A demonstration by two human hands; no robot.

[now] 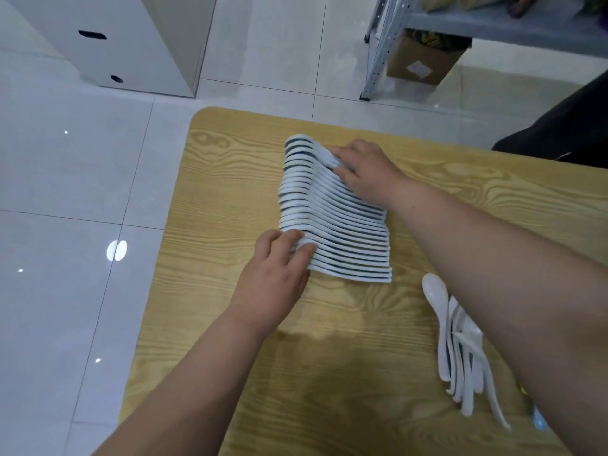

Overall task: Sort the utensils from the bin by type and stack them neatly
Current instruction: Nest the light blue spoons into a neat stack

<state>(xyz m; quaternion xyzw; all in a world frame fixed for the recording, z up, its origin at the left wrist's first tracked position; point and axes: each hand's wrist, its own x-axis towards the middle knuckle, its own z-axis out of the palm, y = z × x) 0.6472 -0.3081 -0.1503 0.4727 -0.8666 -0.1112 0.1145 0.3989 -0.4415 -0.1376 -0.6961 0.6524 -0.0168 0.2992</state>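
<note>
A long row of several white soup spoons (332, 222) lies nested on edge in the middle of the wooden table (204, 291). My left hand (279, 278) presses its fingers against the near end of the row, at the bowl side. My right hand (365, 172) rests on the far end, fingers laid over the top spoons. A second, looser pile of white spoons (460, 350) lies at the right, partly hidden under my right forearm. No bin is in view.
The table's left edge and rounded far corner (204, 116) border a glossy tiled floor. A white cabinet (131, 44) stands at the far left, a metal shelf (381, 54) with a cardboard box (424, 60) at the far right. A dark object (566, 126) sits beyond the right edge.
</note>
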